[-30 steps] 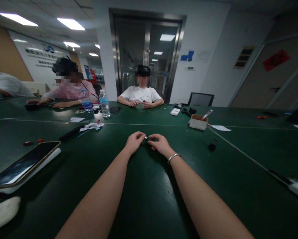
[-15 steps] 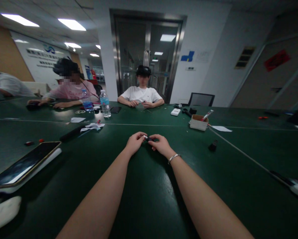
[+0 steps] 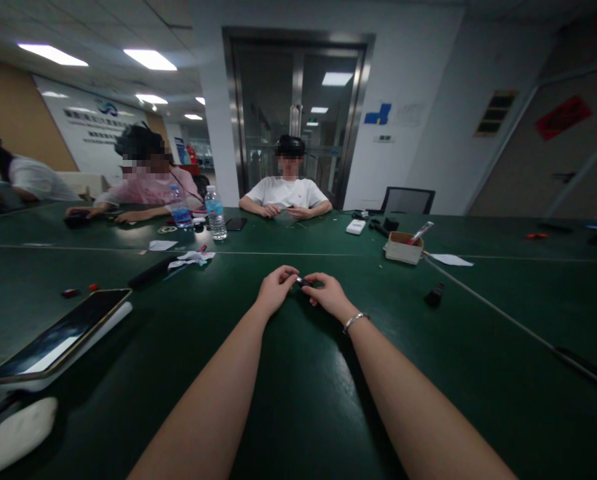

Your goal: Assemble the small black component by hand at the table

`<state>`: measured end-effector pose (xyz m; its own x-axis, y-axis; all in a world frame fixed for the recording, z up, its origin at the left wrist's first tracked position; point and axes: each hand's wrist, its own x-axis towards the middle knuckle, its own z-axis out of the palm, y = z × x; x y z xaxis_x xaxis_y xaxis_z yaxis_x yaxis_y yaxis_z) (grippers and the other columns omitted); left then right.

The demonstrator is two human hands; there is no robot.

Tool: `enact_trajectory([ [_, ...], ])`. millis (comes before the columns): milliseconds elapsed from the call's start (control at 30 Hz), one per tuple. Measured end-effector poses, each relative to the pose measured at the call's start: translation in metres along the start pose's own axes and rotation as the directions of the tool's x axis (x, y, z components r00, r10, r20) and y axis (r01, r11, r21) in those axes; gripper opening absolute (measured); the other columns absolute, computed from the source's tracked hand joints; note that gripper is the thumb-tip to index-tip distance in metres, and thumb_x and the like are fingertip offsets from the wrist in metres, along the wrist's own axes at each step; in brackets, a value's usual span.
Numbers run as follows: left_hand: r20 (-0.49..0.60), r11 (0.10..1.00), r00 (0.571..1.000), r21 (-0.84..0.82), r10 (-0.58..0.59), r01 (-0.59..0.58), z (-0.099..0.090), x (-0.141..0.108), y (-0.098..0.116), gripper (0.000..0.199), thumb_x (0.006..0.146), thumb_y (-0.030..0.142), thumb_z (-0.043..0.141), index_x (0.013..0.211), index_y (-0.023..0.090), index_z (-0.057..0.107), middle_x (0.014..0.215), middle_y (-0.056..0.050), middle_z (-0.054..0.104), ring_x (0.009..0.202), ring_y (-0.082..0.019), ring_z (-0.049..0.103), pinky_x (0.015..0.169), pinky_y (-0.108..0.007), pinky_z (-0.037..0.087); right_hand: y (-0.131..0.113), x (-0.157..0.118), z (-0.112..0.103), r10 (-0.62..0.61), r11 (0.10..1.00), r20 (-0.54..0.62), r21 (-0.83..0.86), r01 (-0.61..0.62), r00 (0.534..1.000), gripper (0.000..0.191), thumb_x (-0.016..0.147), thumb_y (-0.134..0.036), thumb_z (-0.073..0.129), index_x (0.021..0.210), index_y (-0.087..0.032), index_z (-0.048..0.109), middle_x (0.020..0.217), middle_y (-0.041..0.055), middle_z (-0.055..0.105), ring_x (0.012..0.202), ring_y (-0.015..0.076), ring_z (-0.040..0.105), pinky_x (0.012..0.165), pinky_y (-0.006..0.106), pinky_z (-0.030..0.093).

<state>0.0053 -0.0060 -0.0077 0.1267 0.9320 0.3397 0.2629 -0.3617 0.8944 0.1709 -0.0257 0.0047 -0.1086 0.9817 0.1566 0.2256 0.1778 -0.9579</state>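
Just above the green table (image 3: 298,373), my left hand (image 3: 277,288) and my right hand (image 3: 330,295) meet fingertip to fingertip. Between them is a small dark object with a silvery end (image 3: 302,282), too small and too covered to name its kind. My left thumb and fingers pinch the silvery end. The dark end sits in the pinch of my right hand, whose wrist wears a silver bracelet. Most of the object is hidden by the fingers.
A phone (image 3: 61,333) and a white mouse-shaped item (image 3: 18,433) lie at left. Beyond are crumpled paper (image 3: 193,259), two water bottles (image 3: 216,217) and seated people. On the right stand a small box (image 3: 402,250) and a small black item (image 3: 434,295).
My fingertips have come slightly closer together, and less of the small object shows between them. The whole view has shifted a little, so everything appears farther right.
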Motion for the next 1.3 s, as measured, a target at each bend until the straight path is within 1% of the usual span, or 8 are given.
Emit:
enact_trajectory([
  [67, -0.005, 1.0, 1.0, 0.006, 0.006, -0.006, 0.001, 0.0, 0.0, 0.025, 0.079, 0.038, 0.057, 0.094, 0.02, 0.067, 0.078, -0.002, 0.066, 0.066, -0.013, 0.057, 0.059, -0.024, 0.043, 0.0, 0.0, 0.0, 0.0, 1.0, 0.005, -0.008, 0.0, 1.0, 0.024, 0.071, -0.01, 0.068, 0.093, -0.013, 0.06, 0.069, -0.001, 0.062, 0.04, 0.0037, 0.052, 0.037, 0.014, 0.044],
  [233, 0.009, 0.999, 0.999, -0.022, 0.034, -0.034, 0.002, 0.002, -0.002, 0.023, 0.079, 0.032, 0.058, 0.096, 0.02, 0.067, 0.087, -0.004, 0.068, 0.076, -0.014, 0.06, 0.071, -0.026, 0.045, 0.001, 0.001, -0.001, -0.013, 1.0, 0.011, -0.008, 0.013, 1.0, 0.021, 0.072, -0.01, 0.066, 0.091, -0.013, 0.06, 0.068, -0.0018, 0.061, 0.04, 0.004, 0.053, 0.036, 0.014, 0.044],
  [400, 0.001, 0.998, 0.998, 0.001, 0.062, -0.062, 0.002, 0.001, -0.002, 0.024, 0.079, 0.034, 0.058, 0.095, 0.02, 0.068, 0.09, -0.005, 0.069, 0.079, -0.015, 0.061, 0.074, -0.027, 0.046, 0.007, 0.003, 0.0, -0.031, 0.999, 0.011, -0.007, 0.031, 0.999, 0.022, 0.07, -0.012, 0.068, 0.091, -0.014, 0.061, 0.066, -0.0025, 0.061, 0.039, 0.0038, 0.052, 0.036, 0.014, 0.042],
  [533, -0.02, 0.997, 0.998, 0.038, 0.06, -0.06, 0.002, 0.002, -0.003, 0.023, 0.078, 0.037, 0.059, 0.091, 0.02, 0.069, 0.091, -0.005, 0.068, 0.077, -0.015, 0.06, 0.072, -0.028, 0.047, 0.008, 0.003, 0.0, -0.041, 0.999, 0.015, -0.01, 0.042, 0.999, 0.021, 0.07, -0.012, 0.068, 0.09, -0.014, 0.061, 0.065, -0.0029, 0.06, 0.039, 0.0038, 0.052, 0.036, 0.014, 0.042],
  [767, -0.021, 0.997, 0.999, 0.057, 0.048, -0.046, 0.002, -0.002, 0.003, 0.024, 0.079, 0.037, 0.058, 0.095, 0.021, 0.067, 0.077, -0.001, 0.066, 0.067, -0.013, 0.057, 0.063, -0.024, 0.044, 0.003, 0.001, 0.0, -0.019, 1.0, 0.015, -0.016, 0.02, 1.0, 0.022, 0.07, -0.011, 0.067, 0.091, -0.013, 0.06, 0.066, -0.0025, 0.06, 0.039, 0.0041, 0.052, 0.037, 0.014, 0.042],
  [833, -0.008, 0.997, 0.999, 0.064, 0.051, -0.051, 0.002, -0.002, 0.005, 0.024, 0.081, 0.037, 0.056, 0.093, 0.021, 0.068, 0.077, -0.002, 0.066, 0.069, -0.013, 0.058, 0.063, -0.024, 0.044, 0.002, 0.0, 0.0, -0.016, 1.0, 0.016, -0.015, 0.016, 1.0, 0.022, 0.071, -0.01, 0.067, 0.091, -0.013, 0.06, 0.065, -0.0027, 0.06, 0.039, 0.0041, 0.052, 0.037, 0.014, 0.042],
  [1067, 0.016, 0.997, 0.998, 0.051, 0.059, -0.06, 0.002, -0.001, 0.003, 0.023, 0.082, 0.031, 0.054, 0.097, 0.02, 0.068, 0.092, -0.005, 0.069, 0.082, -0.016, 0.062, 0.076, -0.027, 0.046, -0.003, -0.002, 0.0, -0.006, 1.0, 0.009, -0.012, 0.006, 1.0, 0.019, 0.072, -0.009, 0.065, 0.091, -0.012, 0.06, 0.066, -0.0028, 0.058, 0.039, 0.0042, 0.052, 0.037, 0.015, 0.043],
  [1300, -0.016, 0.995, 1.0, 0.102, 0.016, -0.014, 0.002, 0.0, 0.0, 0.024, 0.081, 0.038, 0.057, 0.09, 0.018, 0.068, 0.086, -0.005, 0.069, 0.076, -0.015, 0.061, 0.069, -0.026, 0.046, 0.002, 0.001, 0.001, -0.016, 0.999, 0.01, -0.038, 0.016, 1.0, 0.02, 0.072, -0.01, 0.065, 0.091, -0.013, 0.06, 0.065, -0.0031, 0.059, 0.04, 0.0039, 0.052, 0.037, 0.014, 0.043],
])
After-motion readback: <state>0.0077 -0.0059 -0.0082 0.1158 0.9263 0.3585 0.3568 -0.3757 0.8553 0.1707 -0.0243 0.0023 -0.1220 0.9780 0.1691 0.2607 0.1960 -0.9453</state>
